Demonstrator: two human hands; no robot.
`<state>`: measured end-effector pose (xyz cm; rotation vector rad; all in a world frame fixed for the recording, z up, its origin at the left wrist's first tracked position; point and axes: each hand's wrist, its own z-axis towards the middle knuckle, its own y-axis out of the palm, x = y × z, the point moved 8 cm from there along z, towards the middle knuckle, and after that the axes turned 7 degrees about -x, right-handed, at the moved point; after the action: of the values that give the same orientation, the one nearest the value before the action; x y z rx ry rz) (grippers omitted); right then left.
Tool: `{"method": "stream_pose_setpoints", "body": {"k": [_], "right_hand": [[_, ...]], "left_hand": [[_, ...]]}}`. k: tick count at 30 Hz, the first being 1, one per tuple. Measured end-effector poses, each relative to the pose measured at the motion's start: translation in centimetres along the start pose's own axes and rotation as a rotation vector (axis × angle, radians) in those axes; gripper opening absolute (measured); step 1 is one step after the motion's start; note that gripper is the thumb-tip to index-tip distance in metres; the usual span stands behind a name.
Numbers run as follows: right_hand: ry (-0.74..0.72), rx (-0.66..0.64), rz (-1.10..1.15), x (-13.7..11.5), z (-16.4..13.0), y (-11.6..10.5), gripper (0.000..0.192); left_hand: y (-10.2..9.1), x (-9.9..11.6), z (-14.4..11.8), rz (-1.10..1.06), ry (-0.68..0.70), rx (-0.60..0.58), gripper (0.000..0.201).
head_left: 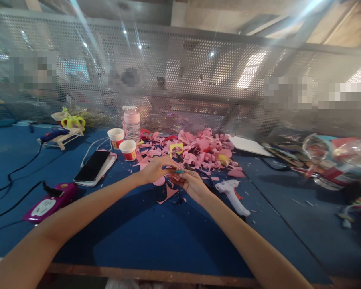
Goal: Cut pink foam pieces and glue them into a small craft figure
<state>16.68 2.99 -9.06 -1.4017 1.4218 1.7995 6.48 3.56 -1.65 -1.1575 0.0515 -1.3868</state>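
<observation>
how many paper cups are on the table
3: two white and red paper cups, one beside the pink bottle, one in front, another far left. Scraps may hide more.

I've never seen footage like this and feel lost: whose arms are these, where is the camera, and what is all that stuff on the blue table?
There is no machine here. One camera sits on a person's head and looks forward and down, so the two bare arms are that person's own. The left hand and right hand meet over the blue table, pinching a small pink piece between them; it is too small to tell more. Behind the hands lies a heap of pink scraps. A white glue gun lies to the right, a phone and two paper cups to the left, plus a purple power strip. A perforated metal screen stands behind.
</observation>
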Motion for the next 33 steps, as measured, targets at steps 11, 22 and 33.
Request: {"method": "stream_pose_setpoints", "body": {"k": [11, 22, 33], "right_hand": [[0.131, -0.01, 0.146, 0.7, -0.2, 0.3, 0.028], [0.057, 0.091, -0.05, 1.6, 0.3, -1.1, 0.007], [0.094, 0.1, -0.031, 1.7, 0.2, -1.4, 0.014]], "left_hand": [[-5.8, -4.4, -0.8, 0.084, -0.293, 0.401, 0.018], [-13.2, -10.0, 0.8, 0.812, -0.956, 0.196, 0.025], [-7.8, -13.7, 7.0, 0.82, -0.686, 0.008, 0.03]]}}
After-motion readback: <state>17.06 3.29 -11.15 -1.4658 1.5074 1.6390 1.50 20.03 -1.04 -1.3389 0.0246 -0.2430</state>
